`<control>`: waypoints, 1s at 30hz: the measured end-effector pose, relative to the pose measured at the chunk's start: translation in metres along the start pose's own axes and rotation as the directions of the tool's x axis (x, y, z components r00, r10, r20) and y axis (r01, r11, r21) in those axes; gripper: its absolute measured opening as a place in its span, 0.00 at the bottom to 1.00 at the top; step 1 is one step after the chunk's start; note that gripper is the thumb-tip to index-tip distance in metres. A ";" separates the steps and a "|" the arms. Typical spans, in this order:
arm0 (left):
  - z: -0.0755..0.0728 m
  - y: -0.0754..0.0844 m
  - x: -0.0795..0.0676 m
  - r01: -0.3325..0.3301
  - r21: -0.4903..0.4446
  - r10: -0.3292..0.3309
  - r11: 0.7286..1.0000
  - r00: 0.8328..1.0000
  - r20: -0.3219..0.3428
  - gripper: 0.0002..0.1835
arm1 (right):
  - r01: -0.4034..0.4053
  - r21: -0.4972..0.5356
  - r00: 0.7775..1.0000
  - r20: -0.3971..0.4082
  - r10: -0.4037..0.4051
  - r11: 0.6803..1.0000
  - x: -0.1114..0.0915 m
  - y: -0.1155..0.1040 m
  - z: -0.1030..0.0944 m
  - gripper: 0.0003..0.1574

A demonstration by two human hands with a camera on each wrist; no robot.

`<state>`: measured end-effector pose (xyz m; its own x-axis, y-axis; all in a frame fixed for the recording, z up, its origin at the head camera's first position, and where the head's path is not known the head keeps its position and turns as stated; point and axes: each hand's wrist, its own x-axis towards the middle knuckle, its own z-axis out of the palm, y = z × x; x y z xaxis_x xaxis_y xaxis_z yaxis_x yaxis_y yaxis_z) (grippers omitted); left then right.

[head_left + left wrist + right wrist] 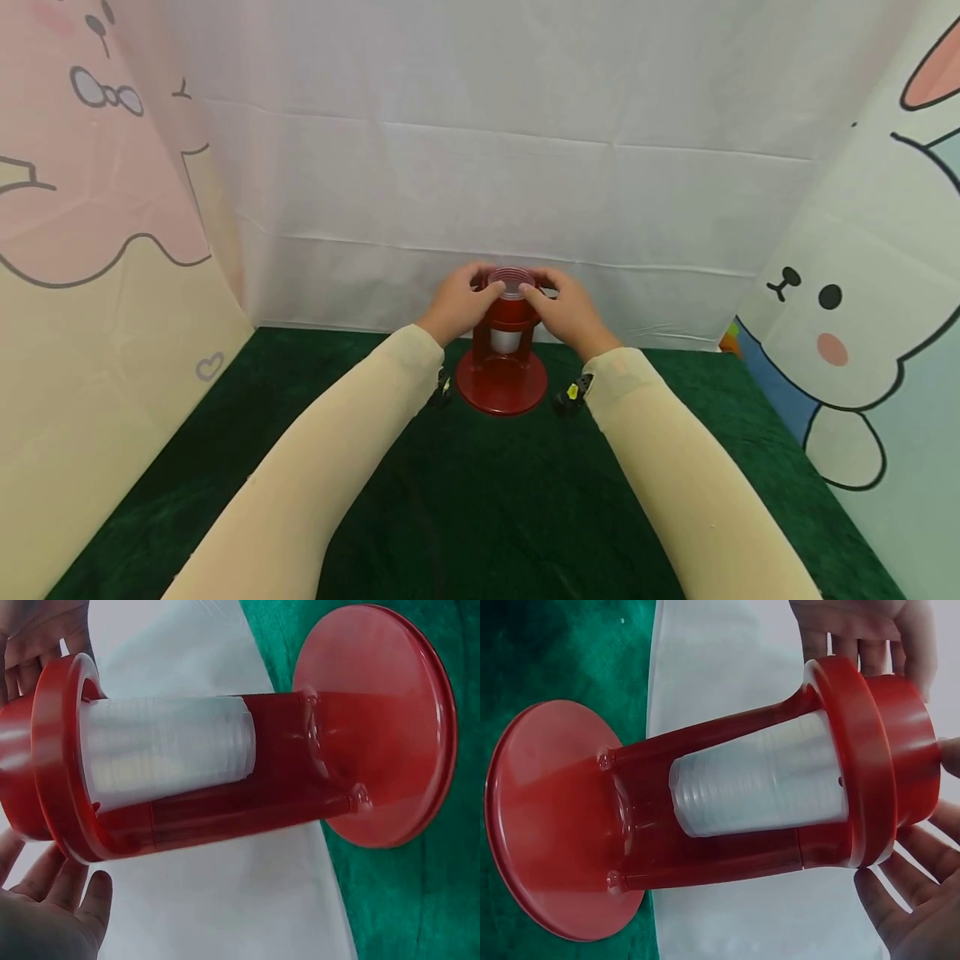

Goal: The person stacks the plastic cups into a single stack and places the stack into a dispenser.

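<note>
A red cup dispenser (502,387) with a wide round base stands upright on the green cloth, close to the back wall. Inside its frame sits a stack of clear plastic cups (765,780), and ribbed cup rims show at the open top. My left hand (459,302) grips the left side of the upper ring, thumb at the top rim. From the right side my right hand (567,310) holds the same ring, its thumb also by the rim. In the left wrist view, fingers of both hands flank the red collar (56,757); their tips are partly hidden.
Dark green cloth (495,508) covers the table. A white creased sheet (495,183) hangs behind it, with cartoon-printed panels (97,350) on the left and right. Small black devices (572,396) sit under both wrists.
</note>
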<state>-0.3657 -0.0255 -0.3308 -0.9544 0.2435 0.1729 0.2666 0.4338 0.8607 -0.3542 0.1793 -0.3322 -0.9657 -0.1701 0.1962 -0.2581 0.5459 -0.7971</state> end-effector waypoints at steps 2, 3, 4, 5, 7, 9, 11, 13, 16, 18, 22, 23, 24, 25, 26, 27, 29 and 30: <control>-0.003 0.000 -0.002 -0.011 0.003 0.011 1.000 1.000 0.007 0.27 | -0.003 0.006 1.000 0.004 0.003 1.000 -0.001 -0.001 -0.001 0.37; -0.004 0.000 -0.003 -0.017 0.006 0.017 1.000 1.000 0.011 0.27 | -0.008 0.005 1.000 0.008 0.008 1.000 -0.002 -0.001 -0.002 0.38; -0.006 0.000 -0.005 -0.023 0.009 0.023 1.000 1.000 0.016 0.27 | -0.011 0.008 1.000 0.010 0.011 1.000 -0.002 -0.001 -0.004 0.38; -0.008 -0.001 -0.006 -0.027 0.011 0.026 1.000 0.999 0.021 0.27 | -0.014 0.011 1.000 0.014 0.014 1.000 -0.003 -0.001 -0.005 0.39; -0.012 -0.005 -0.010 -0.019 0.020 0.019 1.000 0.999 0.030 0.28 | -0.013 -0.003 1.000 0.021 0.013 1.000 -0.006 -0.001 -0.009 0.39; -0.016 -0.011 -0.015 -0.003 0.035 0.002 0.999 0.999 0.039 0.30 | -0.006 -0.016 0.999 0.036 0.006 1.000 -0.010 0.000 -0.013 0.39; -0.020 -0.018 -0.022 0.012 0.056 -0.015 0.998 0.999 0.049 0.32 | 0.002 -0.032 0.999 0.048 0.000 0.999 -0.016 0.003 -0.018 0.39; -0.024 -0.025 -0.029 0.016 0.086 -0.021 0.996 0.998 0.055 0.33 | 0.005 -0.051 0.998 0.061 -0.002 0.999 -0.024 0.007 -0.022 0.40; -0.031 -0.037 -0.042 0.005 0.182 -0.016 0.983 0.998 0.061 0.33 | -0.003 -0.090 0.997 0.076 0.010 0.996 -0.036 0.013 -0.029 0.41; -0.035 -0.043 -0.052 -0.004 0.267 -0.014 0.964 0.998 0.066 0.33 | -0.001 -0.132 0.997 0.079 0.011 0.991 -0.045 0.018 -0.033 0.40; -0.041 -0.052 -0.074 -0.012 0.432 -0.023 0.902 0.997 0.075 0.34 | 0.008 -0.256 0.996 0.084 0.014 0.967 -0.064 0.031 -0.042 0.41; -0.043 -0.054 -0.079 -0.014 0.461 -0.025 0.887 0.997 0.079 0.34 | 0.008 -0.294 0.996 0.085 0.018 0.956 -0.070 0.035 -0.044 0.41; -0.045 -0.056 -0.085 -0.015 0.482 -0.028 0.876 0.996 0.082 0.35 | 0.006 -0.330 0.996 0.086 0.023 0.944 -0.075 0.038 -0.046 0.42; -0.047 -0.057 -0.090 -0.016 0.500 -0.031 0.866 0.996 0.084 0.35 | 0.006 -0.362 0.996 0.088 0.028 0.932 -0.080 0.041 -0.047 0.43; -0.049 -0.059 -0.095 -0.016 0.513 -0.032 0.858 0.996 0.085 0.35 | 0.004 -0.388 0.996 0.088 0.033 0.922 -0.085 0.043 -0.049 0.44; -0.052 -0.061 -0.100 -0.017 0.526 -0.032 0.850 0.996 0.084 0.35 | 0.001 -0.405 0.996 0.086 0.037 0.914 -0.090 0.046 -0.050 0.45; -0.057 -0.067 -0.109 -0.018 0.544 -0.033 0.839 0.996 0.083 0.36 | -0.011 -0.412 0.996 0.078 0.047 0.911 -0.099 0.050 -0.052 0.46; -0.060 -0.070 -0.113 -0.017 0.551 -0.034 0.834 0.996 0.082 0.36 | -0.016 -0.407 0.996 0.072 0.050 0.913 -0.103 0.052 -0.053 0.46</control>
<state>-0.2848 -0.1351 -0.3817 -0.9486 0.2987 0.1042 0.3128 0.8358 0.4512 -0.2695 0.2687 -0.3641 -0.9728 -0.2013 0.1144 -0.2315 0.8351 -0.4990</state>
